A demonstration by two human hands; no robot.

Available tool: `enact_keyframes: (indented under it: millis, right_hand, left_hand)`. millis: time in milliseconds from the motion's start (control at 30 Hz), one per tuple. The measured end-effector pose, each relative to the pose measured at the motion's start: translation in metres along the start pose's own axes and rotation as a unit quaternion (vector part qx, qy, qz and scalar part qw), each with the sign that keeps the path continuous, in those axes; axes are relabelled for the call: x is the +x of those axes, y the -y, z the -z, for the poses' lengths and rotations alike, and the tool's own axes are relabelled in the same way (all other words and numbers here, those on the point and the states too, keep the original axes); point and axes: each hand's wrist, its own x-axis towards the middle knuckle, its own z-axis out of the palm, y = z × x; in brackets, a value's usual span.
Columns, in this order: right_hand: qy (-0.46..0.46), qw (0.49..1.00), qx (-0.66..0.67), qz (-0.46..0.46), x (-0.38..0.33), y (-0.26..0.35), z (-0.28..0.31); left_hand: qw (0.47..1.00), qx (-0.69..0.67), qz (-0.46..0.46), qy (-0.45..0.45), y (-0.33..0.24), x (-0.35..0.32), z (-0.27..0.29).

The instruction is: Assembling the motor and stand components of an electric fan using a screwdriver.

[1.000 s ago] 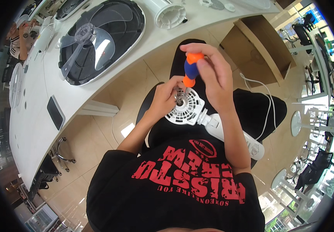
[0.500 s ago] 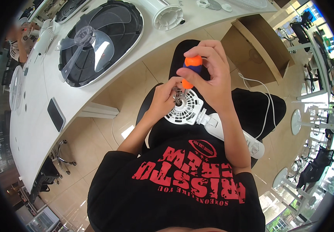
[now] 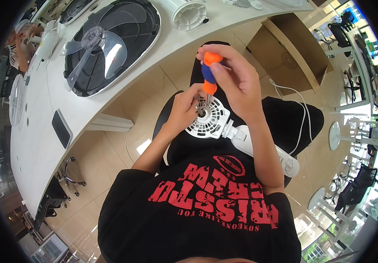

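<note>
A white fan motor housing [image 3: 213, 122] with a slotted round face lies on my lap, its neck and stand column [image 3: 265, 151] running to the lower right. My left hand [image 3: 184, 109] grips the housing's left rim, fingers at the centre shaft. My right hand [image 3: 237, 83] is closed on an orange and blue screwdriver [image 3: 209, 72], held upright with its tip down on the housing face near the centre.
A white worktable [image 3: 44, 140] curves across the upper left, carrying a black fan guard with a clear blade [image 3: 105, 44], a white round part [image 3: 189, 15] and a dark phone [image 3: 61, 128]. A cardboard box [image 3: 294, 52] stands at upper right. A white cord [image 3: 300, 118] trails over my right knee.
My right hand with the screwdriver has shifted slightly and set the tip closer to the housing's centre. The left hand has stayed on the rim.
</note>
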Motion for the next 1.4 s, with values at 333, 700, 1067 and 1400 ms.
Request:
enact_keyframes:
  millis: [333,700,1067,1400]
  right_hand:
    - [-0.03,0.999,0.028,0.014,0.002,0.007,0.003]
    - [-0.007,1.0,0.01,0.018,-0.002,0.006,0.003]
    - [-0.01,1.0,0.013,0.001,-0.002,0.003,0.001]
    - [-0.013,1.0,0.004,0.017,-0.003,0.01,0.007]
  left_hand:
    - [0.999,-0.039,0.021,0.013,0.003,-0.001,0.0]
    - [0.998,-0.053,0.018,-0.011,0.002,-0.003,-0.001]
    - [0.999,-0.048,0.008,-0.014,0.003,-0.002,-0.001]
    - [0.998,-0.067,-0.004,-0.002,0.004,-0.003,-0.004]
